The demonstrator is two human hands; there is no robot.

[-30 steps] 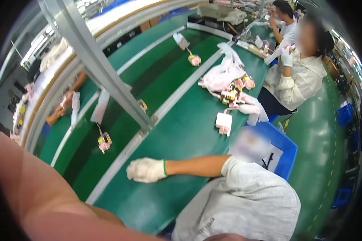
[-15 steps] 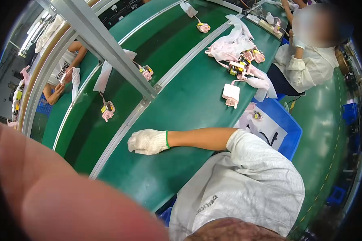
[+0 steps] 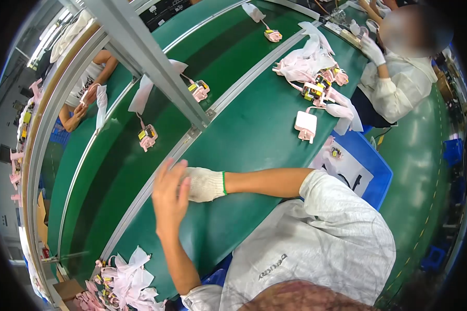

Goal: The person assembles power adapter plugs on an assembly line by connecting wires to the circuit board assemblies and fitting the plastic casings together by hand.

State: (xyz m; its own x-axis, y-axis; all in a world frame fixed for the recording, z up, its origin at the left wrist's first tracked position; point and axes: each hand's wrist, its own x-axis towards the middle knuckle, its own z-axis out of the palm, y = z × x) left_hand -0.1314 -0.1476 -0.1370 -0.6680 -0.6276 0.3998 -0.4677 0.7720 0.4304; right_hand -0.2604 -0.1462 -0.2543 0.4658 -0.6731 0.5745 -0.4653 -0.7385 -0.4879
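My bare left hand (image 3: 169, 193) is open, fingers apart, above the green work surface (image 3: 233, 150), and holds nothing visible. Just behind it, my white-gloved right hand (image 3: 206, 184) rests on the surface; its fingers are hidden by my left hand. Up and to the right lies a white square adapter (image 3: 305, 125), beside a heap of pink plug pieces with white wraps (image 3: 306, 62). Another wrapped pile (image 3: 132, 274) lies at the lower left. On the dark green belt (image 3: 161, 119) sit pink plug pieces with yellow parts (image 3: 147, 137).
A metal post (image 3: 150, 57) crosses the upper left, with a rail (image 3: 254, 72) beside the belt. A blue bin (image 3: 379, 173) stands at the right. One co-worker (image 3: 399, 88) sits upper right with a gloved hand raised; another (image 3: 91, 78) works across the belt.
My left hand has come down from close to the camera, where it was a large blur, to beside my right hand. The lower-left pile has come into view. The upper-right co-worker's gloved hand has shifted.
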